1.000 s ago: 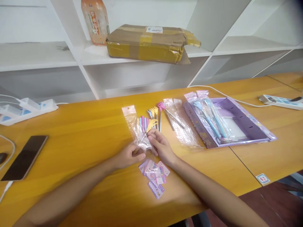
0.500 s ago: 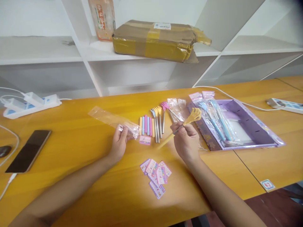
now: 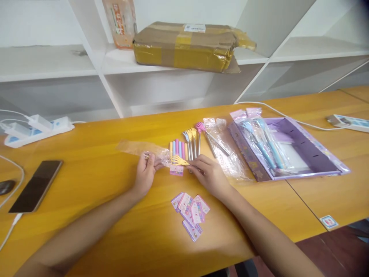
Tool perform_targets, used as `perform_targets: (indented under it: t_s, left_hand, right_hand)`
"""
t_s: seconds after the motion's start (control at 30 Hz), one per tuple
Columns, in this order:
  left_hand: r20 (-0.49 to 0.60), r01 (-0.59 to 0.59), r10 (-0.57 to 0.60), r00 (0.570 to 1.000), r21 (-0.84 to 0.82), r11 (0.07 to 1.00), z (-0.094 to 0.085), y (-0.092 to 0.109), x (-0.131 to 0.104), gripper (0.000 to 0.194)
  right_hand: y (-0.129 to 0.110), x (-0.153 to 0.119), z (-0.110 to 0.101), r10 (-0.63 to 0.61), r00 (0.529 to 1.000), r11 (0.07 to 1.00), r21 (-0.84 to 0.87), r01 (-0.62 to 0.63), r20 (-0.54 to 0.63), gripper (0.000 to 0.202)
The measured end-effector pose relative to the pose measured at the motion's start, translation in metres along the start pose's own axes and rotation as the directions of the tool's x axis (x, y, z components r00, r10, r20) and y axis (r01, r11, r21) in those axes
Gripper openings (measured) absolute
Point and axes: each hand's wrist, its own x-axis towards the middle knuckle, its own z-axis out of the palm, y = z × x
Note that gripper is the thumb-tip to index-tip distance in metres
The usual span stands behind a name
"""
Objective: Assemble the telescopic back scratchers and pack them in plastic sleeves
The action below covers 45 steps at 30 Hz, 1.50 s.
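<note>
One clear bag (image 3: 140,147) is pinched in the left hand (image 3: 145,174); the right hand (image 3: 212,175) grasps a yellow scratcher (image 3: 179,160), which points toward the left hand. Coloured sticks (image 3: 177,147) lie just beyond it; piled cards (image 3: 186,202) lie on the near side of both hands.

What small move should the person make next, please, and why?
Probably lay the clear bag down beside the loose clear plastic: it occupies the left hand, while the right hand holds the yellow claw-shaped piece, so freeing one hand could help steady that piece.
</note>
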Motion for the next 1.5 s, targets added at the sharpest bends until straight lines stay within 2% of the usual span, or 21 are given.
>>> perform_targets:
  t_s: [0.17,0.37,0.53,0.73,0.97,1.1,1.27,1.37,1.5]
  left_hand:
    - [0.113,0.068,-0.066,0.991,-0.006,0.998,0.002,0.001,-0.002,0.044]
    - [0.239,0.137,-0.139,0.961,0.024,0.99,0.0,-0.002,-0.004,0.044]
    - [0.279,0.142,-0.141,0.95,0.018,0.99,-0.004,-0.006,-0.002,0.036]
    - [0.242,0.134,-0.156,0.958,0.104,0.985,-0.007,-0.011,0.002,0.04]
    - [0.384,0.225,-0.253,0.888,0.115,0.967,-0.009,-0.013,0.003,0.045]
    - [0.341,0.202,-0.237,0.91,0.134,0.97,-0.01,-0.013,0.002,0.042]
    - [0.113,0.17,-0.158,0.981,-0.103,0.98,-0.003,0.001,0.007,0.036]
    - [0.026,0.156,-0.154,0.988,-0.209,0.965,0.0,0.009,0.013,0.036]
    - [-0.013,0.16,-0.168,0.986,-0.234,0.959,0.0,0.011,0.017,0.039]
  right_hand:
    - [-0.005,-0.001,0.004,-0.007,1.0,1.0,0.03,0.007,-0.015,0.019]
    - [-0.009,-0.001,0.004,0.001,1.0,0.999,0.047,0.0,-0.023,0.019]
    - [-0.01,-0.002,0.004,0.011,1.0,0.998,0.067,-0.01,-0.023,0.016]
    - [-0.011,-0.007,0.008,0.175,0.984,0.978,0.119,-0.17,-0.032,0.021]
    - [-0.012,-0.014,0.019,0.182,0.982,0.981,0.074,-0.178,-0.053,0.021]
    - [-0.016,-0.014,0.019,0.147,0.989,0.986,0.088,-0.143,-0.032,0.025]
    - [-0.016,-0.004,-0.001,0.216,0.971,0.973,0.067,-0.223,0.099,0.031]
    - [-0.011,0.0,-0.011,0.256,0.959,0.962,0.062,-0.265,0.124,0.02]
    - [-0.006,0.0,-0.011,0.225,0.968,0.964,0.115,-0.238,0.114,0.017]
